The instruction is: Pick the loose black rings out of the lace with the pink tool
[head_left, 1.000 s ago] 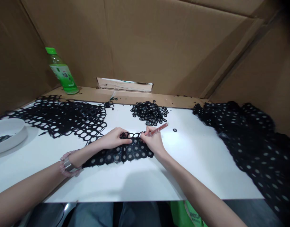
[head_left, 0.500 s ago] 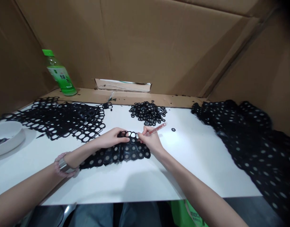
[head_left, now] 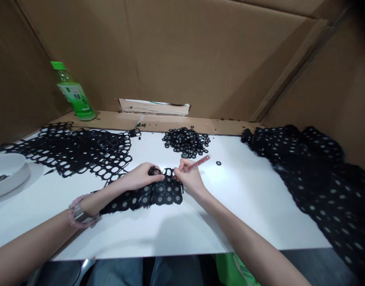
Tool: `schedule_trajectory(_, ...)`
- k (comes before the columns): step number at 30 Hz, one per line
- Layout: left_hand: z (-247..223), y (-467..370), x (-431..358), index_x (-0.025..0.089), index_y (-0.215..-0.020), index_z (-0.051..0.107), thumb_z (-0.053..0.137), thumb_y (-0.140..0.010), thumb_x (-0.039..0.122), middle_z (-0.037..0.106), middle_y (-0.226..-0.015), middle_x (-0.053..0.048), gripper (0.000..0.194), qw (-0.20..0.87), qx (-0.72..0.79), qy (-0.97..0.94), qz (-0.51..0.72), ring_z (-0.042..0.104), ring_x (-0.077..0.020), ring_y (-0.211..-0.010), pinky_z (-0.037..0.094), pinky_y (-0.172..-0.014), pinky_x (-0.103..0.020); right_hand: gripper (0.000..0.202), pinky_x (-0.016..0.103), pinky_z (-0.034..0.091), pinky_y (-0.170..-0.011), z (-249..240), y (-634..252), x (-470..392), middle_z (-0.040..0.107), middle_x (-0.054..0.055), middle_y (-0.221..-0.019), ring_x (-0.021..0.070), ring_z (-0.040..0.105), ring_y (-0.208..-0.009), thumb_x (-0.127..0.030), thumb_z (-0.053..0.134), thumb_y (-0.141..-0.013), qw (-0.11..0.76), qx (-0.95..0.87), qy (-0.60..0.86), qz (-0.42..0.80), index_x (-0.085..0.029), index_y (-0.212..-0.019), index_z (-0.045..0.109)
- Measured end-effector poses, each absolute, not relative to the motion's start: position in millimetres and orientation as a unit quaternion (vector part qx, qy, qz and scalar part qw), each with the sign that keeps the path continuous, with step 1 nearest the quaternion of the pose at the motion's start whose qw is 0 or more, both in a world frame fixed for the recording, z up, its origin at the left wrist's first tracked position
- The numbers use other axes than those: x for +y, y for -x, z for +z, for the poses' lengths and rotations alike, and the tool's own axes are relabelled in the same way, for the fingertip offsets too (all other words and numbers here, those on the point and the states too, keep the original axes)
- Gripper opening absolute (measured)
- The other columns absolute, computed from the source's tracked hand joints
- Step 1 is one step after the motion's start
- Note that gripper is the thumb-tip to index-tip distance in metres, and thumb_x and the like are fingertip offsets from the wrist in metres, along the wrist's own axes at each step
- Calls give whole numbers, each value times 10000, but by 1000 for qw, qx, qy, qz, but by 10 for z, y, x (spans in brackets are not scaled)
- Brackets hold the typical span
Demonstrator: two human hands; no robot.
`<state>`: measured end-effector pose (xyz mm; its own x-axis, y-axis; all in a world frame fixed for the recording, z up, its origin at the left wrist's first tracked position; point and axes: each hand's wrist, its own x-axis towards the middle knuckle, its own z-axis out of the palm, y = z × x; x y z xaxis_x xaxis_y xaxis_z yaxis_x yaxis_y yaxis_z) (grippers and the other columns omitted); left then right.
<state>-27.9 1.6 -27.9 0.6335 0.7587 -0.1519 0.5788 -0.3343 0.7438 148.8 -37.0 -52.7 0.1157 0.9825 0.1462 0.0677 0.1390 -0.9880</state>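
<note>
My left hand (head_left: 144, 175) is closed on the upper edge of a black dotted fabric piece (head_left: 158, 194), thumb on top. In my right hand (head_left: 188, 175), gripped like a pen, is a slim tool with a clear reddish handle (head_left: 200, 162). Its tip is hidden by my fingers at the fabric's upper edge, so its kind cannot be told. Between my two hands, open holes show in that edge. Behind them lies a heap of small black rings or discs with pale centres (head_left: 187, 142). One loose disc (head_left: 218, 163) rests to its right.
Black netting with round holes (head_left: 81, 149) spreads over the left of the white table (head_left: 244, 206). A white bowl (head_left: 14, 180) holds dark scraps. On the right, a long dotted black fabric (head_left: 316, 186) hangs over the edge. A green bottle (head_left: 77, 97) stands by the cardboard walls (head_left: 185, 59).
The fabric's right end has shifted slightly left, and its upper edge is more bunched by my left hand. My right hand has barely moved, still with the tool.
</note>
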Motion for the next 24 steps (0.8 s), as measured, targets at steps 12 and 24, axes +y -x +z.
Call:
schedule_trajectory(12, -269, 309, 31, 135, -736, 620, 531, -743, 428, 620, -710, -6, 307, 413, 386, -816, 123, 513, -152, -674, 379, -665, -224, 207, 212, 321, -434, -542, -1496, -385, 382, -86, -420, 111, 477, -422, -115, 494, -579, 535, -529, 531, 391, -212, -500, 328)
schedule_trajectory(24, -256, 304, 10, 143, -714, 593, 531, -759, 398, 573, -667, 18, 267, 434, 375, -809, 127, 481, -127, -639, 361, -617, -202, 213, 213, 304, -437, -584, -1495, -388, 391, -79, -427, 103, 443, -426, -128, 501, -596, 521, -555, 531, 371, -210, -498, 331)
